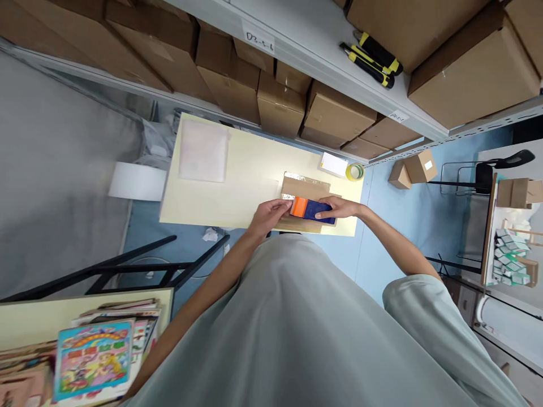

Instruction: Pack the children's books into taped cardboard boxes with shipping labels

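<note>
A flat brown cardboard box [306, 189] lies near the right end of a pale yellow table [246, 181]. Over its near edge I hold an orange and dark blue tape dispenser [311, 208]. My right hand [341, 207] is closed round the blue end. My left hand [271, 213] pinches at the orange end, where shiny clear tape meets the box. A strip of clear tape shines along the box's far edge.
A clear plastic bag [203, 150] lies on the table's left part; a white card [334, 164] and a yellow tape roll [355, 170] sit at its far right corner. Shelves of cardboard boxes [280, 102] stand beyond, with yellow-black cutters [373, 59]. Children's books [95, 356] are stacked at near left.
</note>
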Demonstrator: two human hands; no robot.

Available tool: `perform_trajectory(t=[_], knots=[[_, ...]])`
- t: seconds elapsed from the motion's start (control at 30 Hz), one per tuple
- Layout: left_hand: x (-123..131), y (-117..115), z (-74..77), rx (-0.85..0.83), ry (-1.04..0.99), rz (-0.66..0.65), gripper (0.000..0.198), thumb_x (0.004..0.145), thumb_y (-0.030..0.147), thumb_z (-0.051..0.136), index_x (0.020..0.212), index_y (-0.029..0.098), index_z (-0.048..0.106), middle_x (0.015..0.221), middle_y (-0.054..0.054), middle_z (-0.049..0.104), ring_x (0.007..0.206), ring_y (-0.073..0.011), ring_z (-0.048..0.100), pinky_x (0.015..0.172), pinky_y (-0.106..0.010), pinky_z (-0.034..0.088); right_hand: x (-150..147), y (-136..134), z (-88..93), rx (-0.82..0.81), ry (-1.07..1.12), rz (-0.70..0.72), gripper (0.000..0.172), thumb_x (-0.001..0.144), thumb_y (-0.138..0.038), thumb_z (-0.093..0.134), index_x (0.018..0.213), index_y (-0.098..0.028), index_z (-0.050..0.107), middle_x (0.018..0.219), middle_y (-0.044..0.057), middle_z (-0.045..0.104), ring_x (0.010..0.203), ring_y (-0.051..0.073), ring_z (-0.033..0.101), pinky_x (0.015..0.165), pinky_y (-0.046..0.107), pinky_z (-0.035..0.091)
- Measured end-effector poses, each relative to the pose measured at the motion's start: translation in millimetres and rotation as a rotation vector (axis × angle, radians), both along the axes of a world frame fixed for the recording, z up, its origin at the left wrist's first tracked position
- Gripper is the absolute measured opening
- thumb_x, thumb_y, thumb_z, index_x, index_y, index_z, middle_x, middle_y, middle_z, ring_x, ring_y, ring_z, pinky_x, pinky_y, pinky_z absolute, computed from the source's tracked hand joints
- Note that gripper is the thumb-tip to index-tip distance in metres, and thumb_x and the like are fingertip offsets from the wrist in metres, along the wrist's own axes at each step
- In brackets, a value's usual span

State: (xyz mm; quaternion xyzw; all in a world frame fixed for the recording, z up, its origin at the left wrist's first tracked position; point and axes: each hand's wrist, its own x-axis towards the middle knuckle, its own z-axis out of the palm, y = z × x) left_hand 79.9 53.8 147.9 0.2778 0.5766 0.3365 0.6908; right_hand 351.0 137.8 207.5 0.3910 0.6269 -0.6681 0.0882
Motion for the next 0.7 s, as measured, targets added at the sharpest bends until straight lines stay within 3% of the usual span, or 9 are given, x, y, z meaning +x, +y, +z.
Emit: perform_trajectory(t=[0.2,0.4,0.7], knots=[[0.8,-1.2,-10.3,-0.011,-0.022,0.002,0.061,0.064,0.06,0.091,0.106,0.017,0.085,0.092,-0.008,0.082,0.081,-0.0207,0.069,0.077,-0.033,0.056,-0.8,-3.4,-1.7,-0.016,0.003,-0.021,0.057,0.084,-0.07,0.078,0.102,-0.016,0.069,0.088,0.001,0.068,0.077,0.016,0.058,0.069,0.026,0.05],[6.4,2.4,-18.0,0.008,0.032,-0.003,0.047,0.072,0.056,0.084,0.099,0.017,0.081,0.093,-0.008,0.082,0.088,-0.0239,0.073,0.083,-0.036,0.06,-5.0,-4.7,-0.3,-0.016,-0.052,-0.026,0.057,0.081,-0.07,0.08,0.096,-0.018,0.065,0.084,-0.001,0.064,0.074,0.015,0.055,0.066,0.026,0.047],[7.4,2.8,-23.3,0.075,0.173,-0.015,0.042,0.08,0.059,0.075,0.094,0.019,0.074,0.094,-0.008,0.08,0.092,-0.0266,0.074,0.091,-0.039,0.059,-18.8,-4.8,12.1,0.016,-0.111,-0.008,0.063,0.079,-0.078,0.076,0.095,-0.018,0.066,0.084,0.0,0.066,0.075,0.016,0.057,0.069,0.027,0.047]])
